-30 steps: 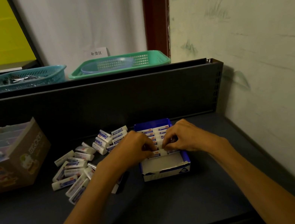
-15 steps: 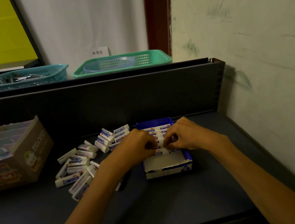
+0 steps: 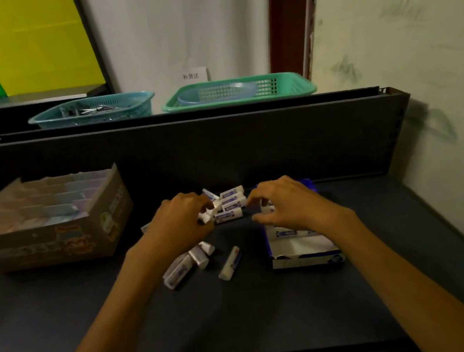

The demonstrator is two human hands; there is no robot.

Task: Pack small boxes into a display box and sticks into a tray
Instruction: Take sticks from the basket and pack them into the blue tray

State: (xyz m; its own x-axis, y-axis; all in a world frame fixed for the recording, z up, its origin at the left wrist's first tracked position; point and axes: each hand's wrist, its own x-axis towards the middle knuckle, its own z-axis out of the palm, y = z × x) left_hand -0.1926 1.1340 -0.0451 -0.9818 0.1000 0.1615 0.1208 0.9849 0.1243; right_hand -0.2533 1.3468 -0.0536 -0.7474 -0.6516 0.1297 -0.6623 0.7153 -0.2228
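Note:
The blue and white display box (image 3: 305, 259) stands on the dark shelf at centre right, with rows of small white boxes in its far half and its near part bare. My right hand (image 3: 287, 205) hovers over those rows with its fingers bent and apart. A heap of small white boxes (image 3: 231, 202) lies just left of the display box. My left hand (image 3: 181, 220) rests on the heap's left edge, its fingers curled around one small box (image 3: 205, 217). More small boxes (image 3: 179, 271) lie nearer to me, one of them alone (image 3: 230, 263).
A cardboard carton (image 3: 58, 237) with pastel packs stands at the left. A dark back panel (image 3: 220, 153) rises behind the shelf. On top of it sit a teal basket (image 3: 92, 111) and a green basket (image 3: 241, 95). A wall (image 3: 424, 79) closes the right side.
My left hand has left the display box and moved left onto the heap of small boxes. My right hand has stayed over the display box. The view has shifted right.

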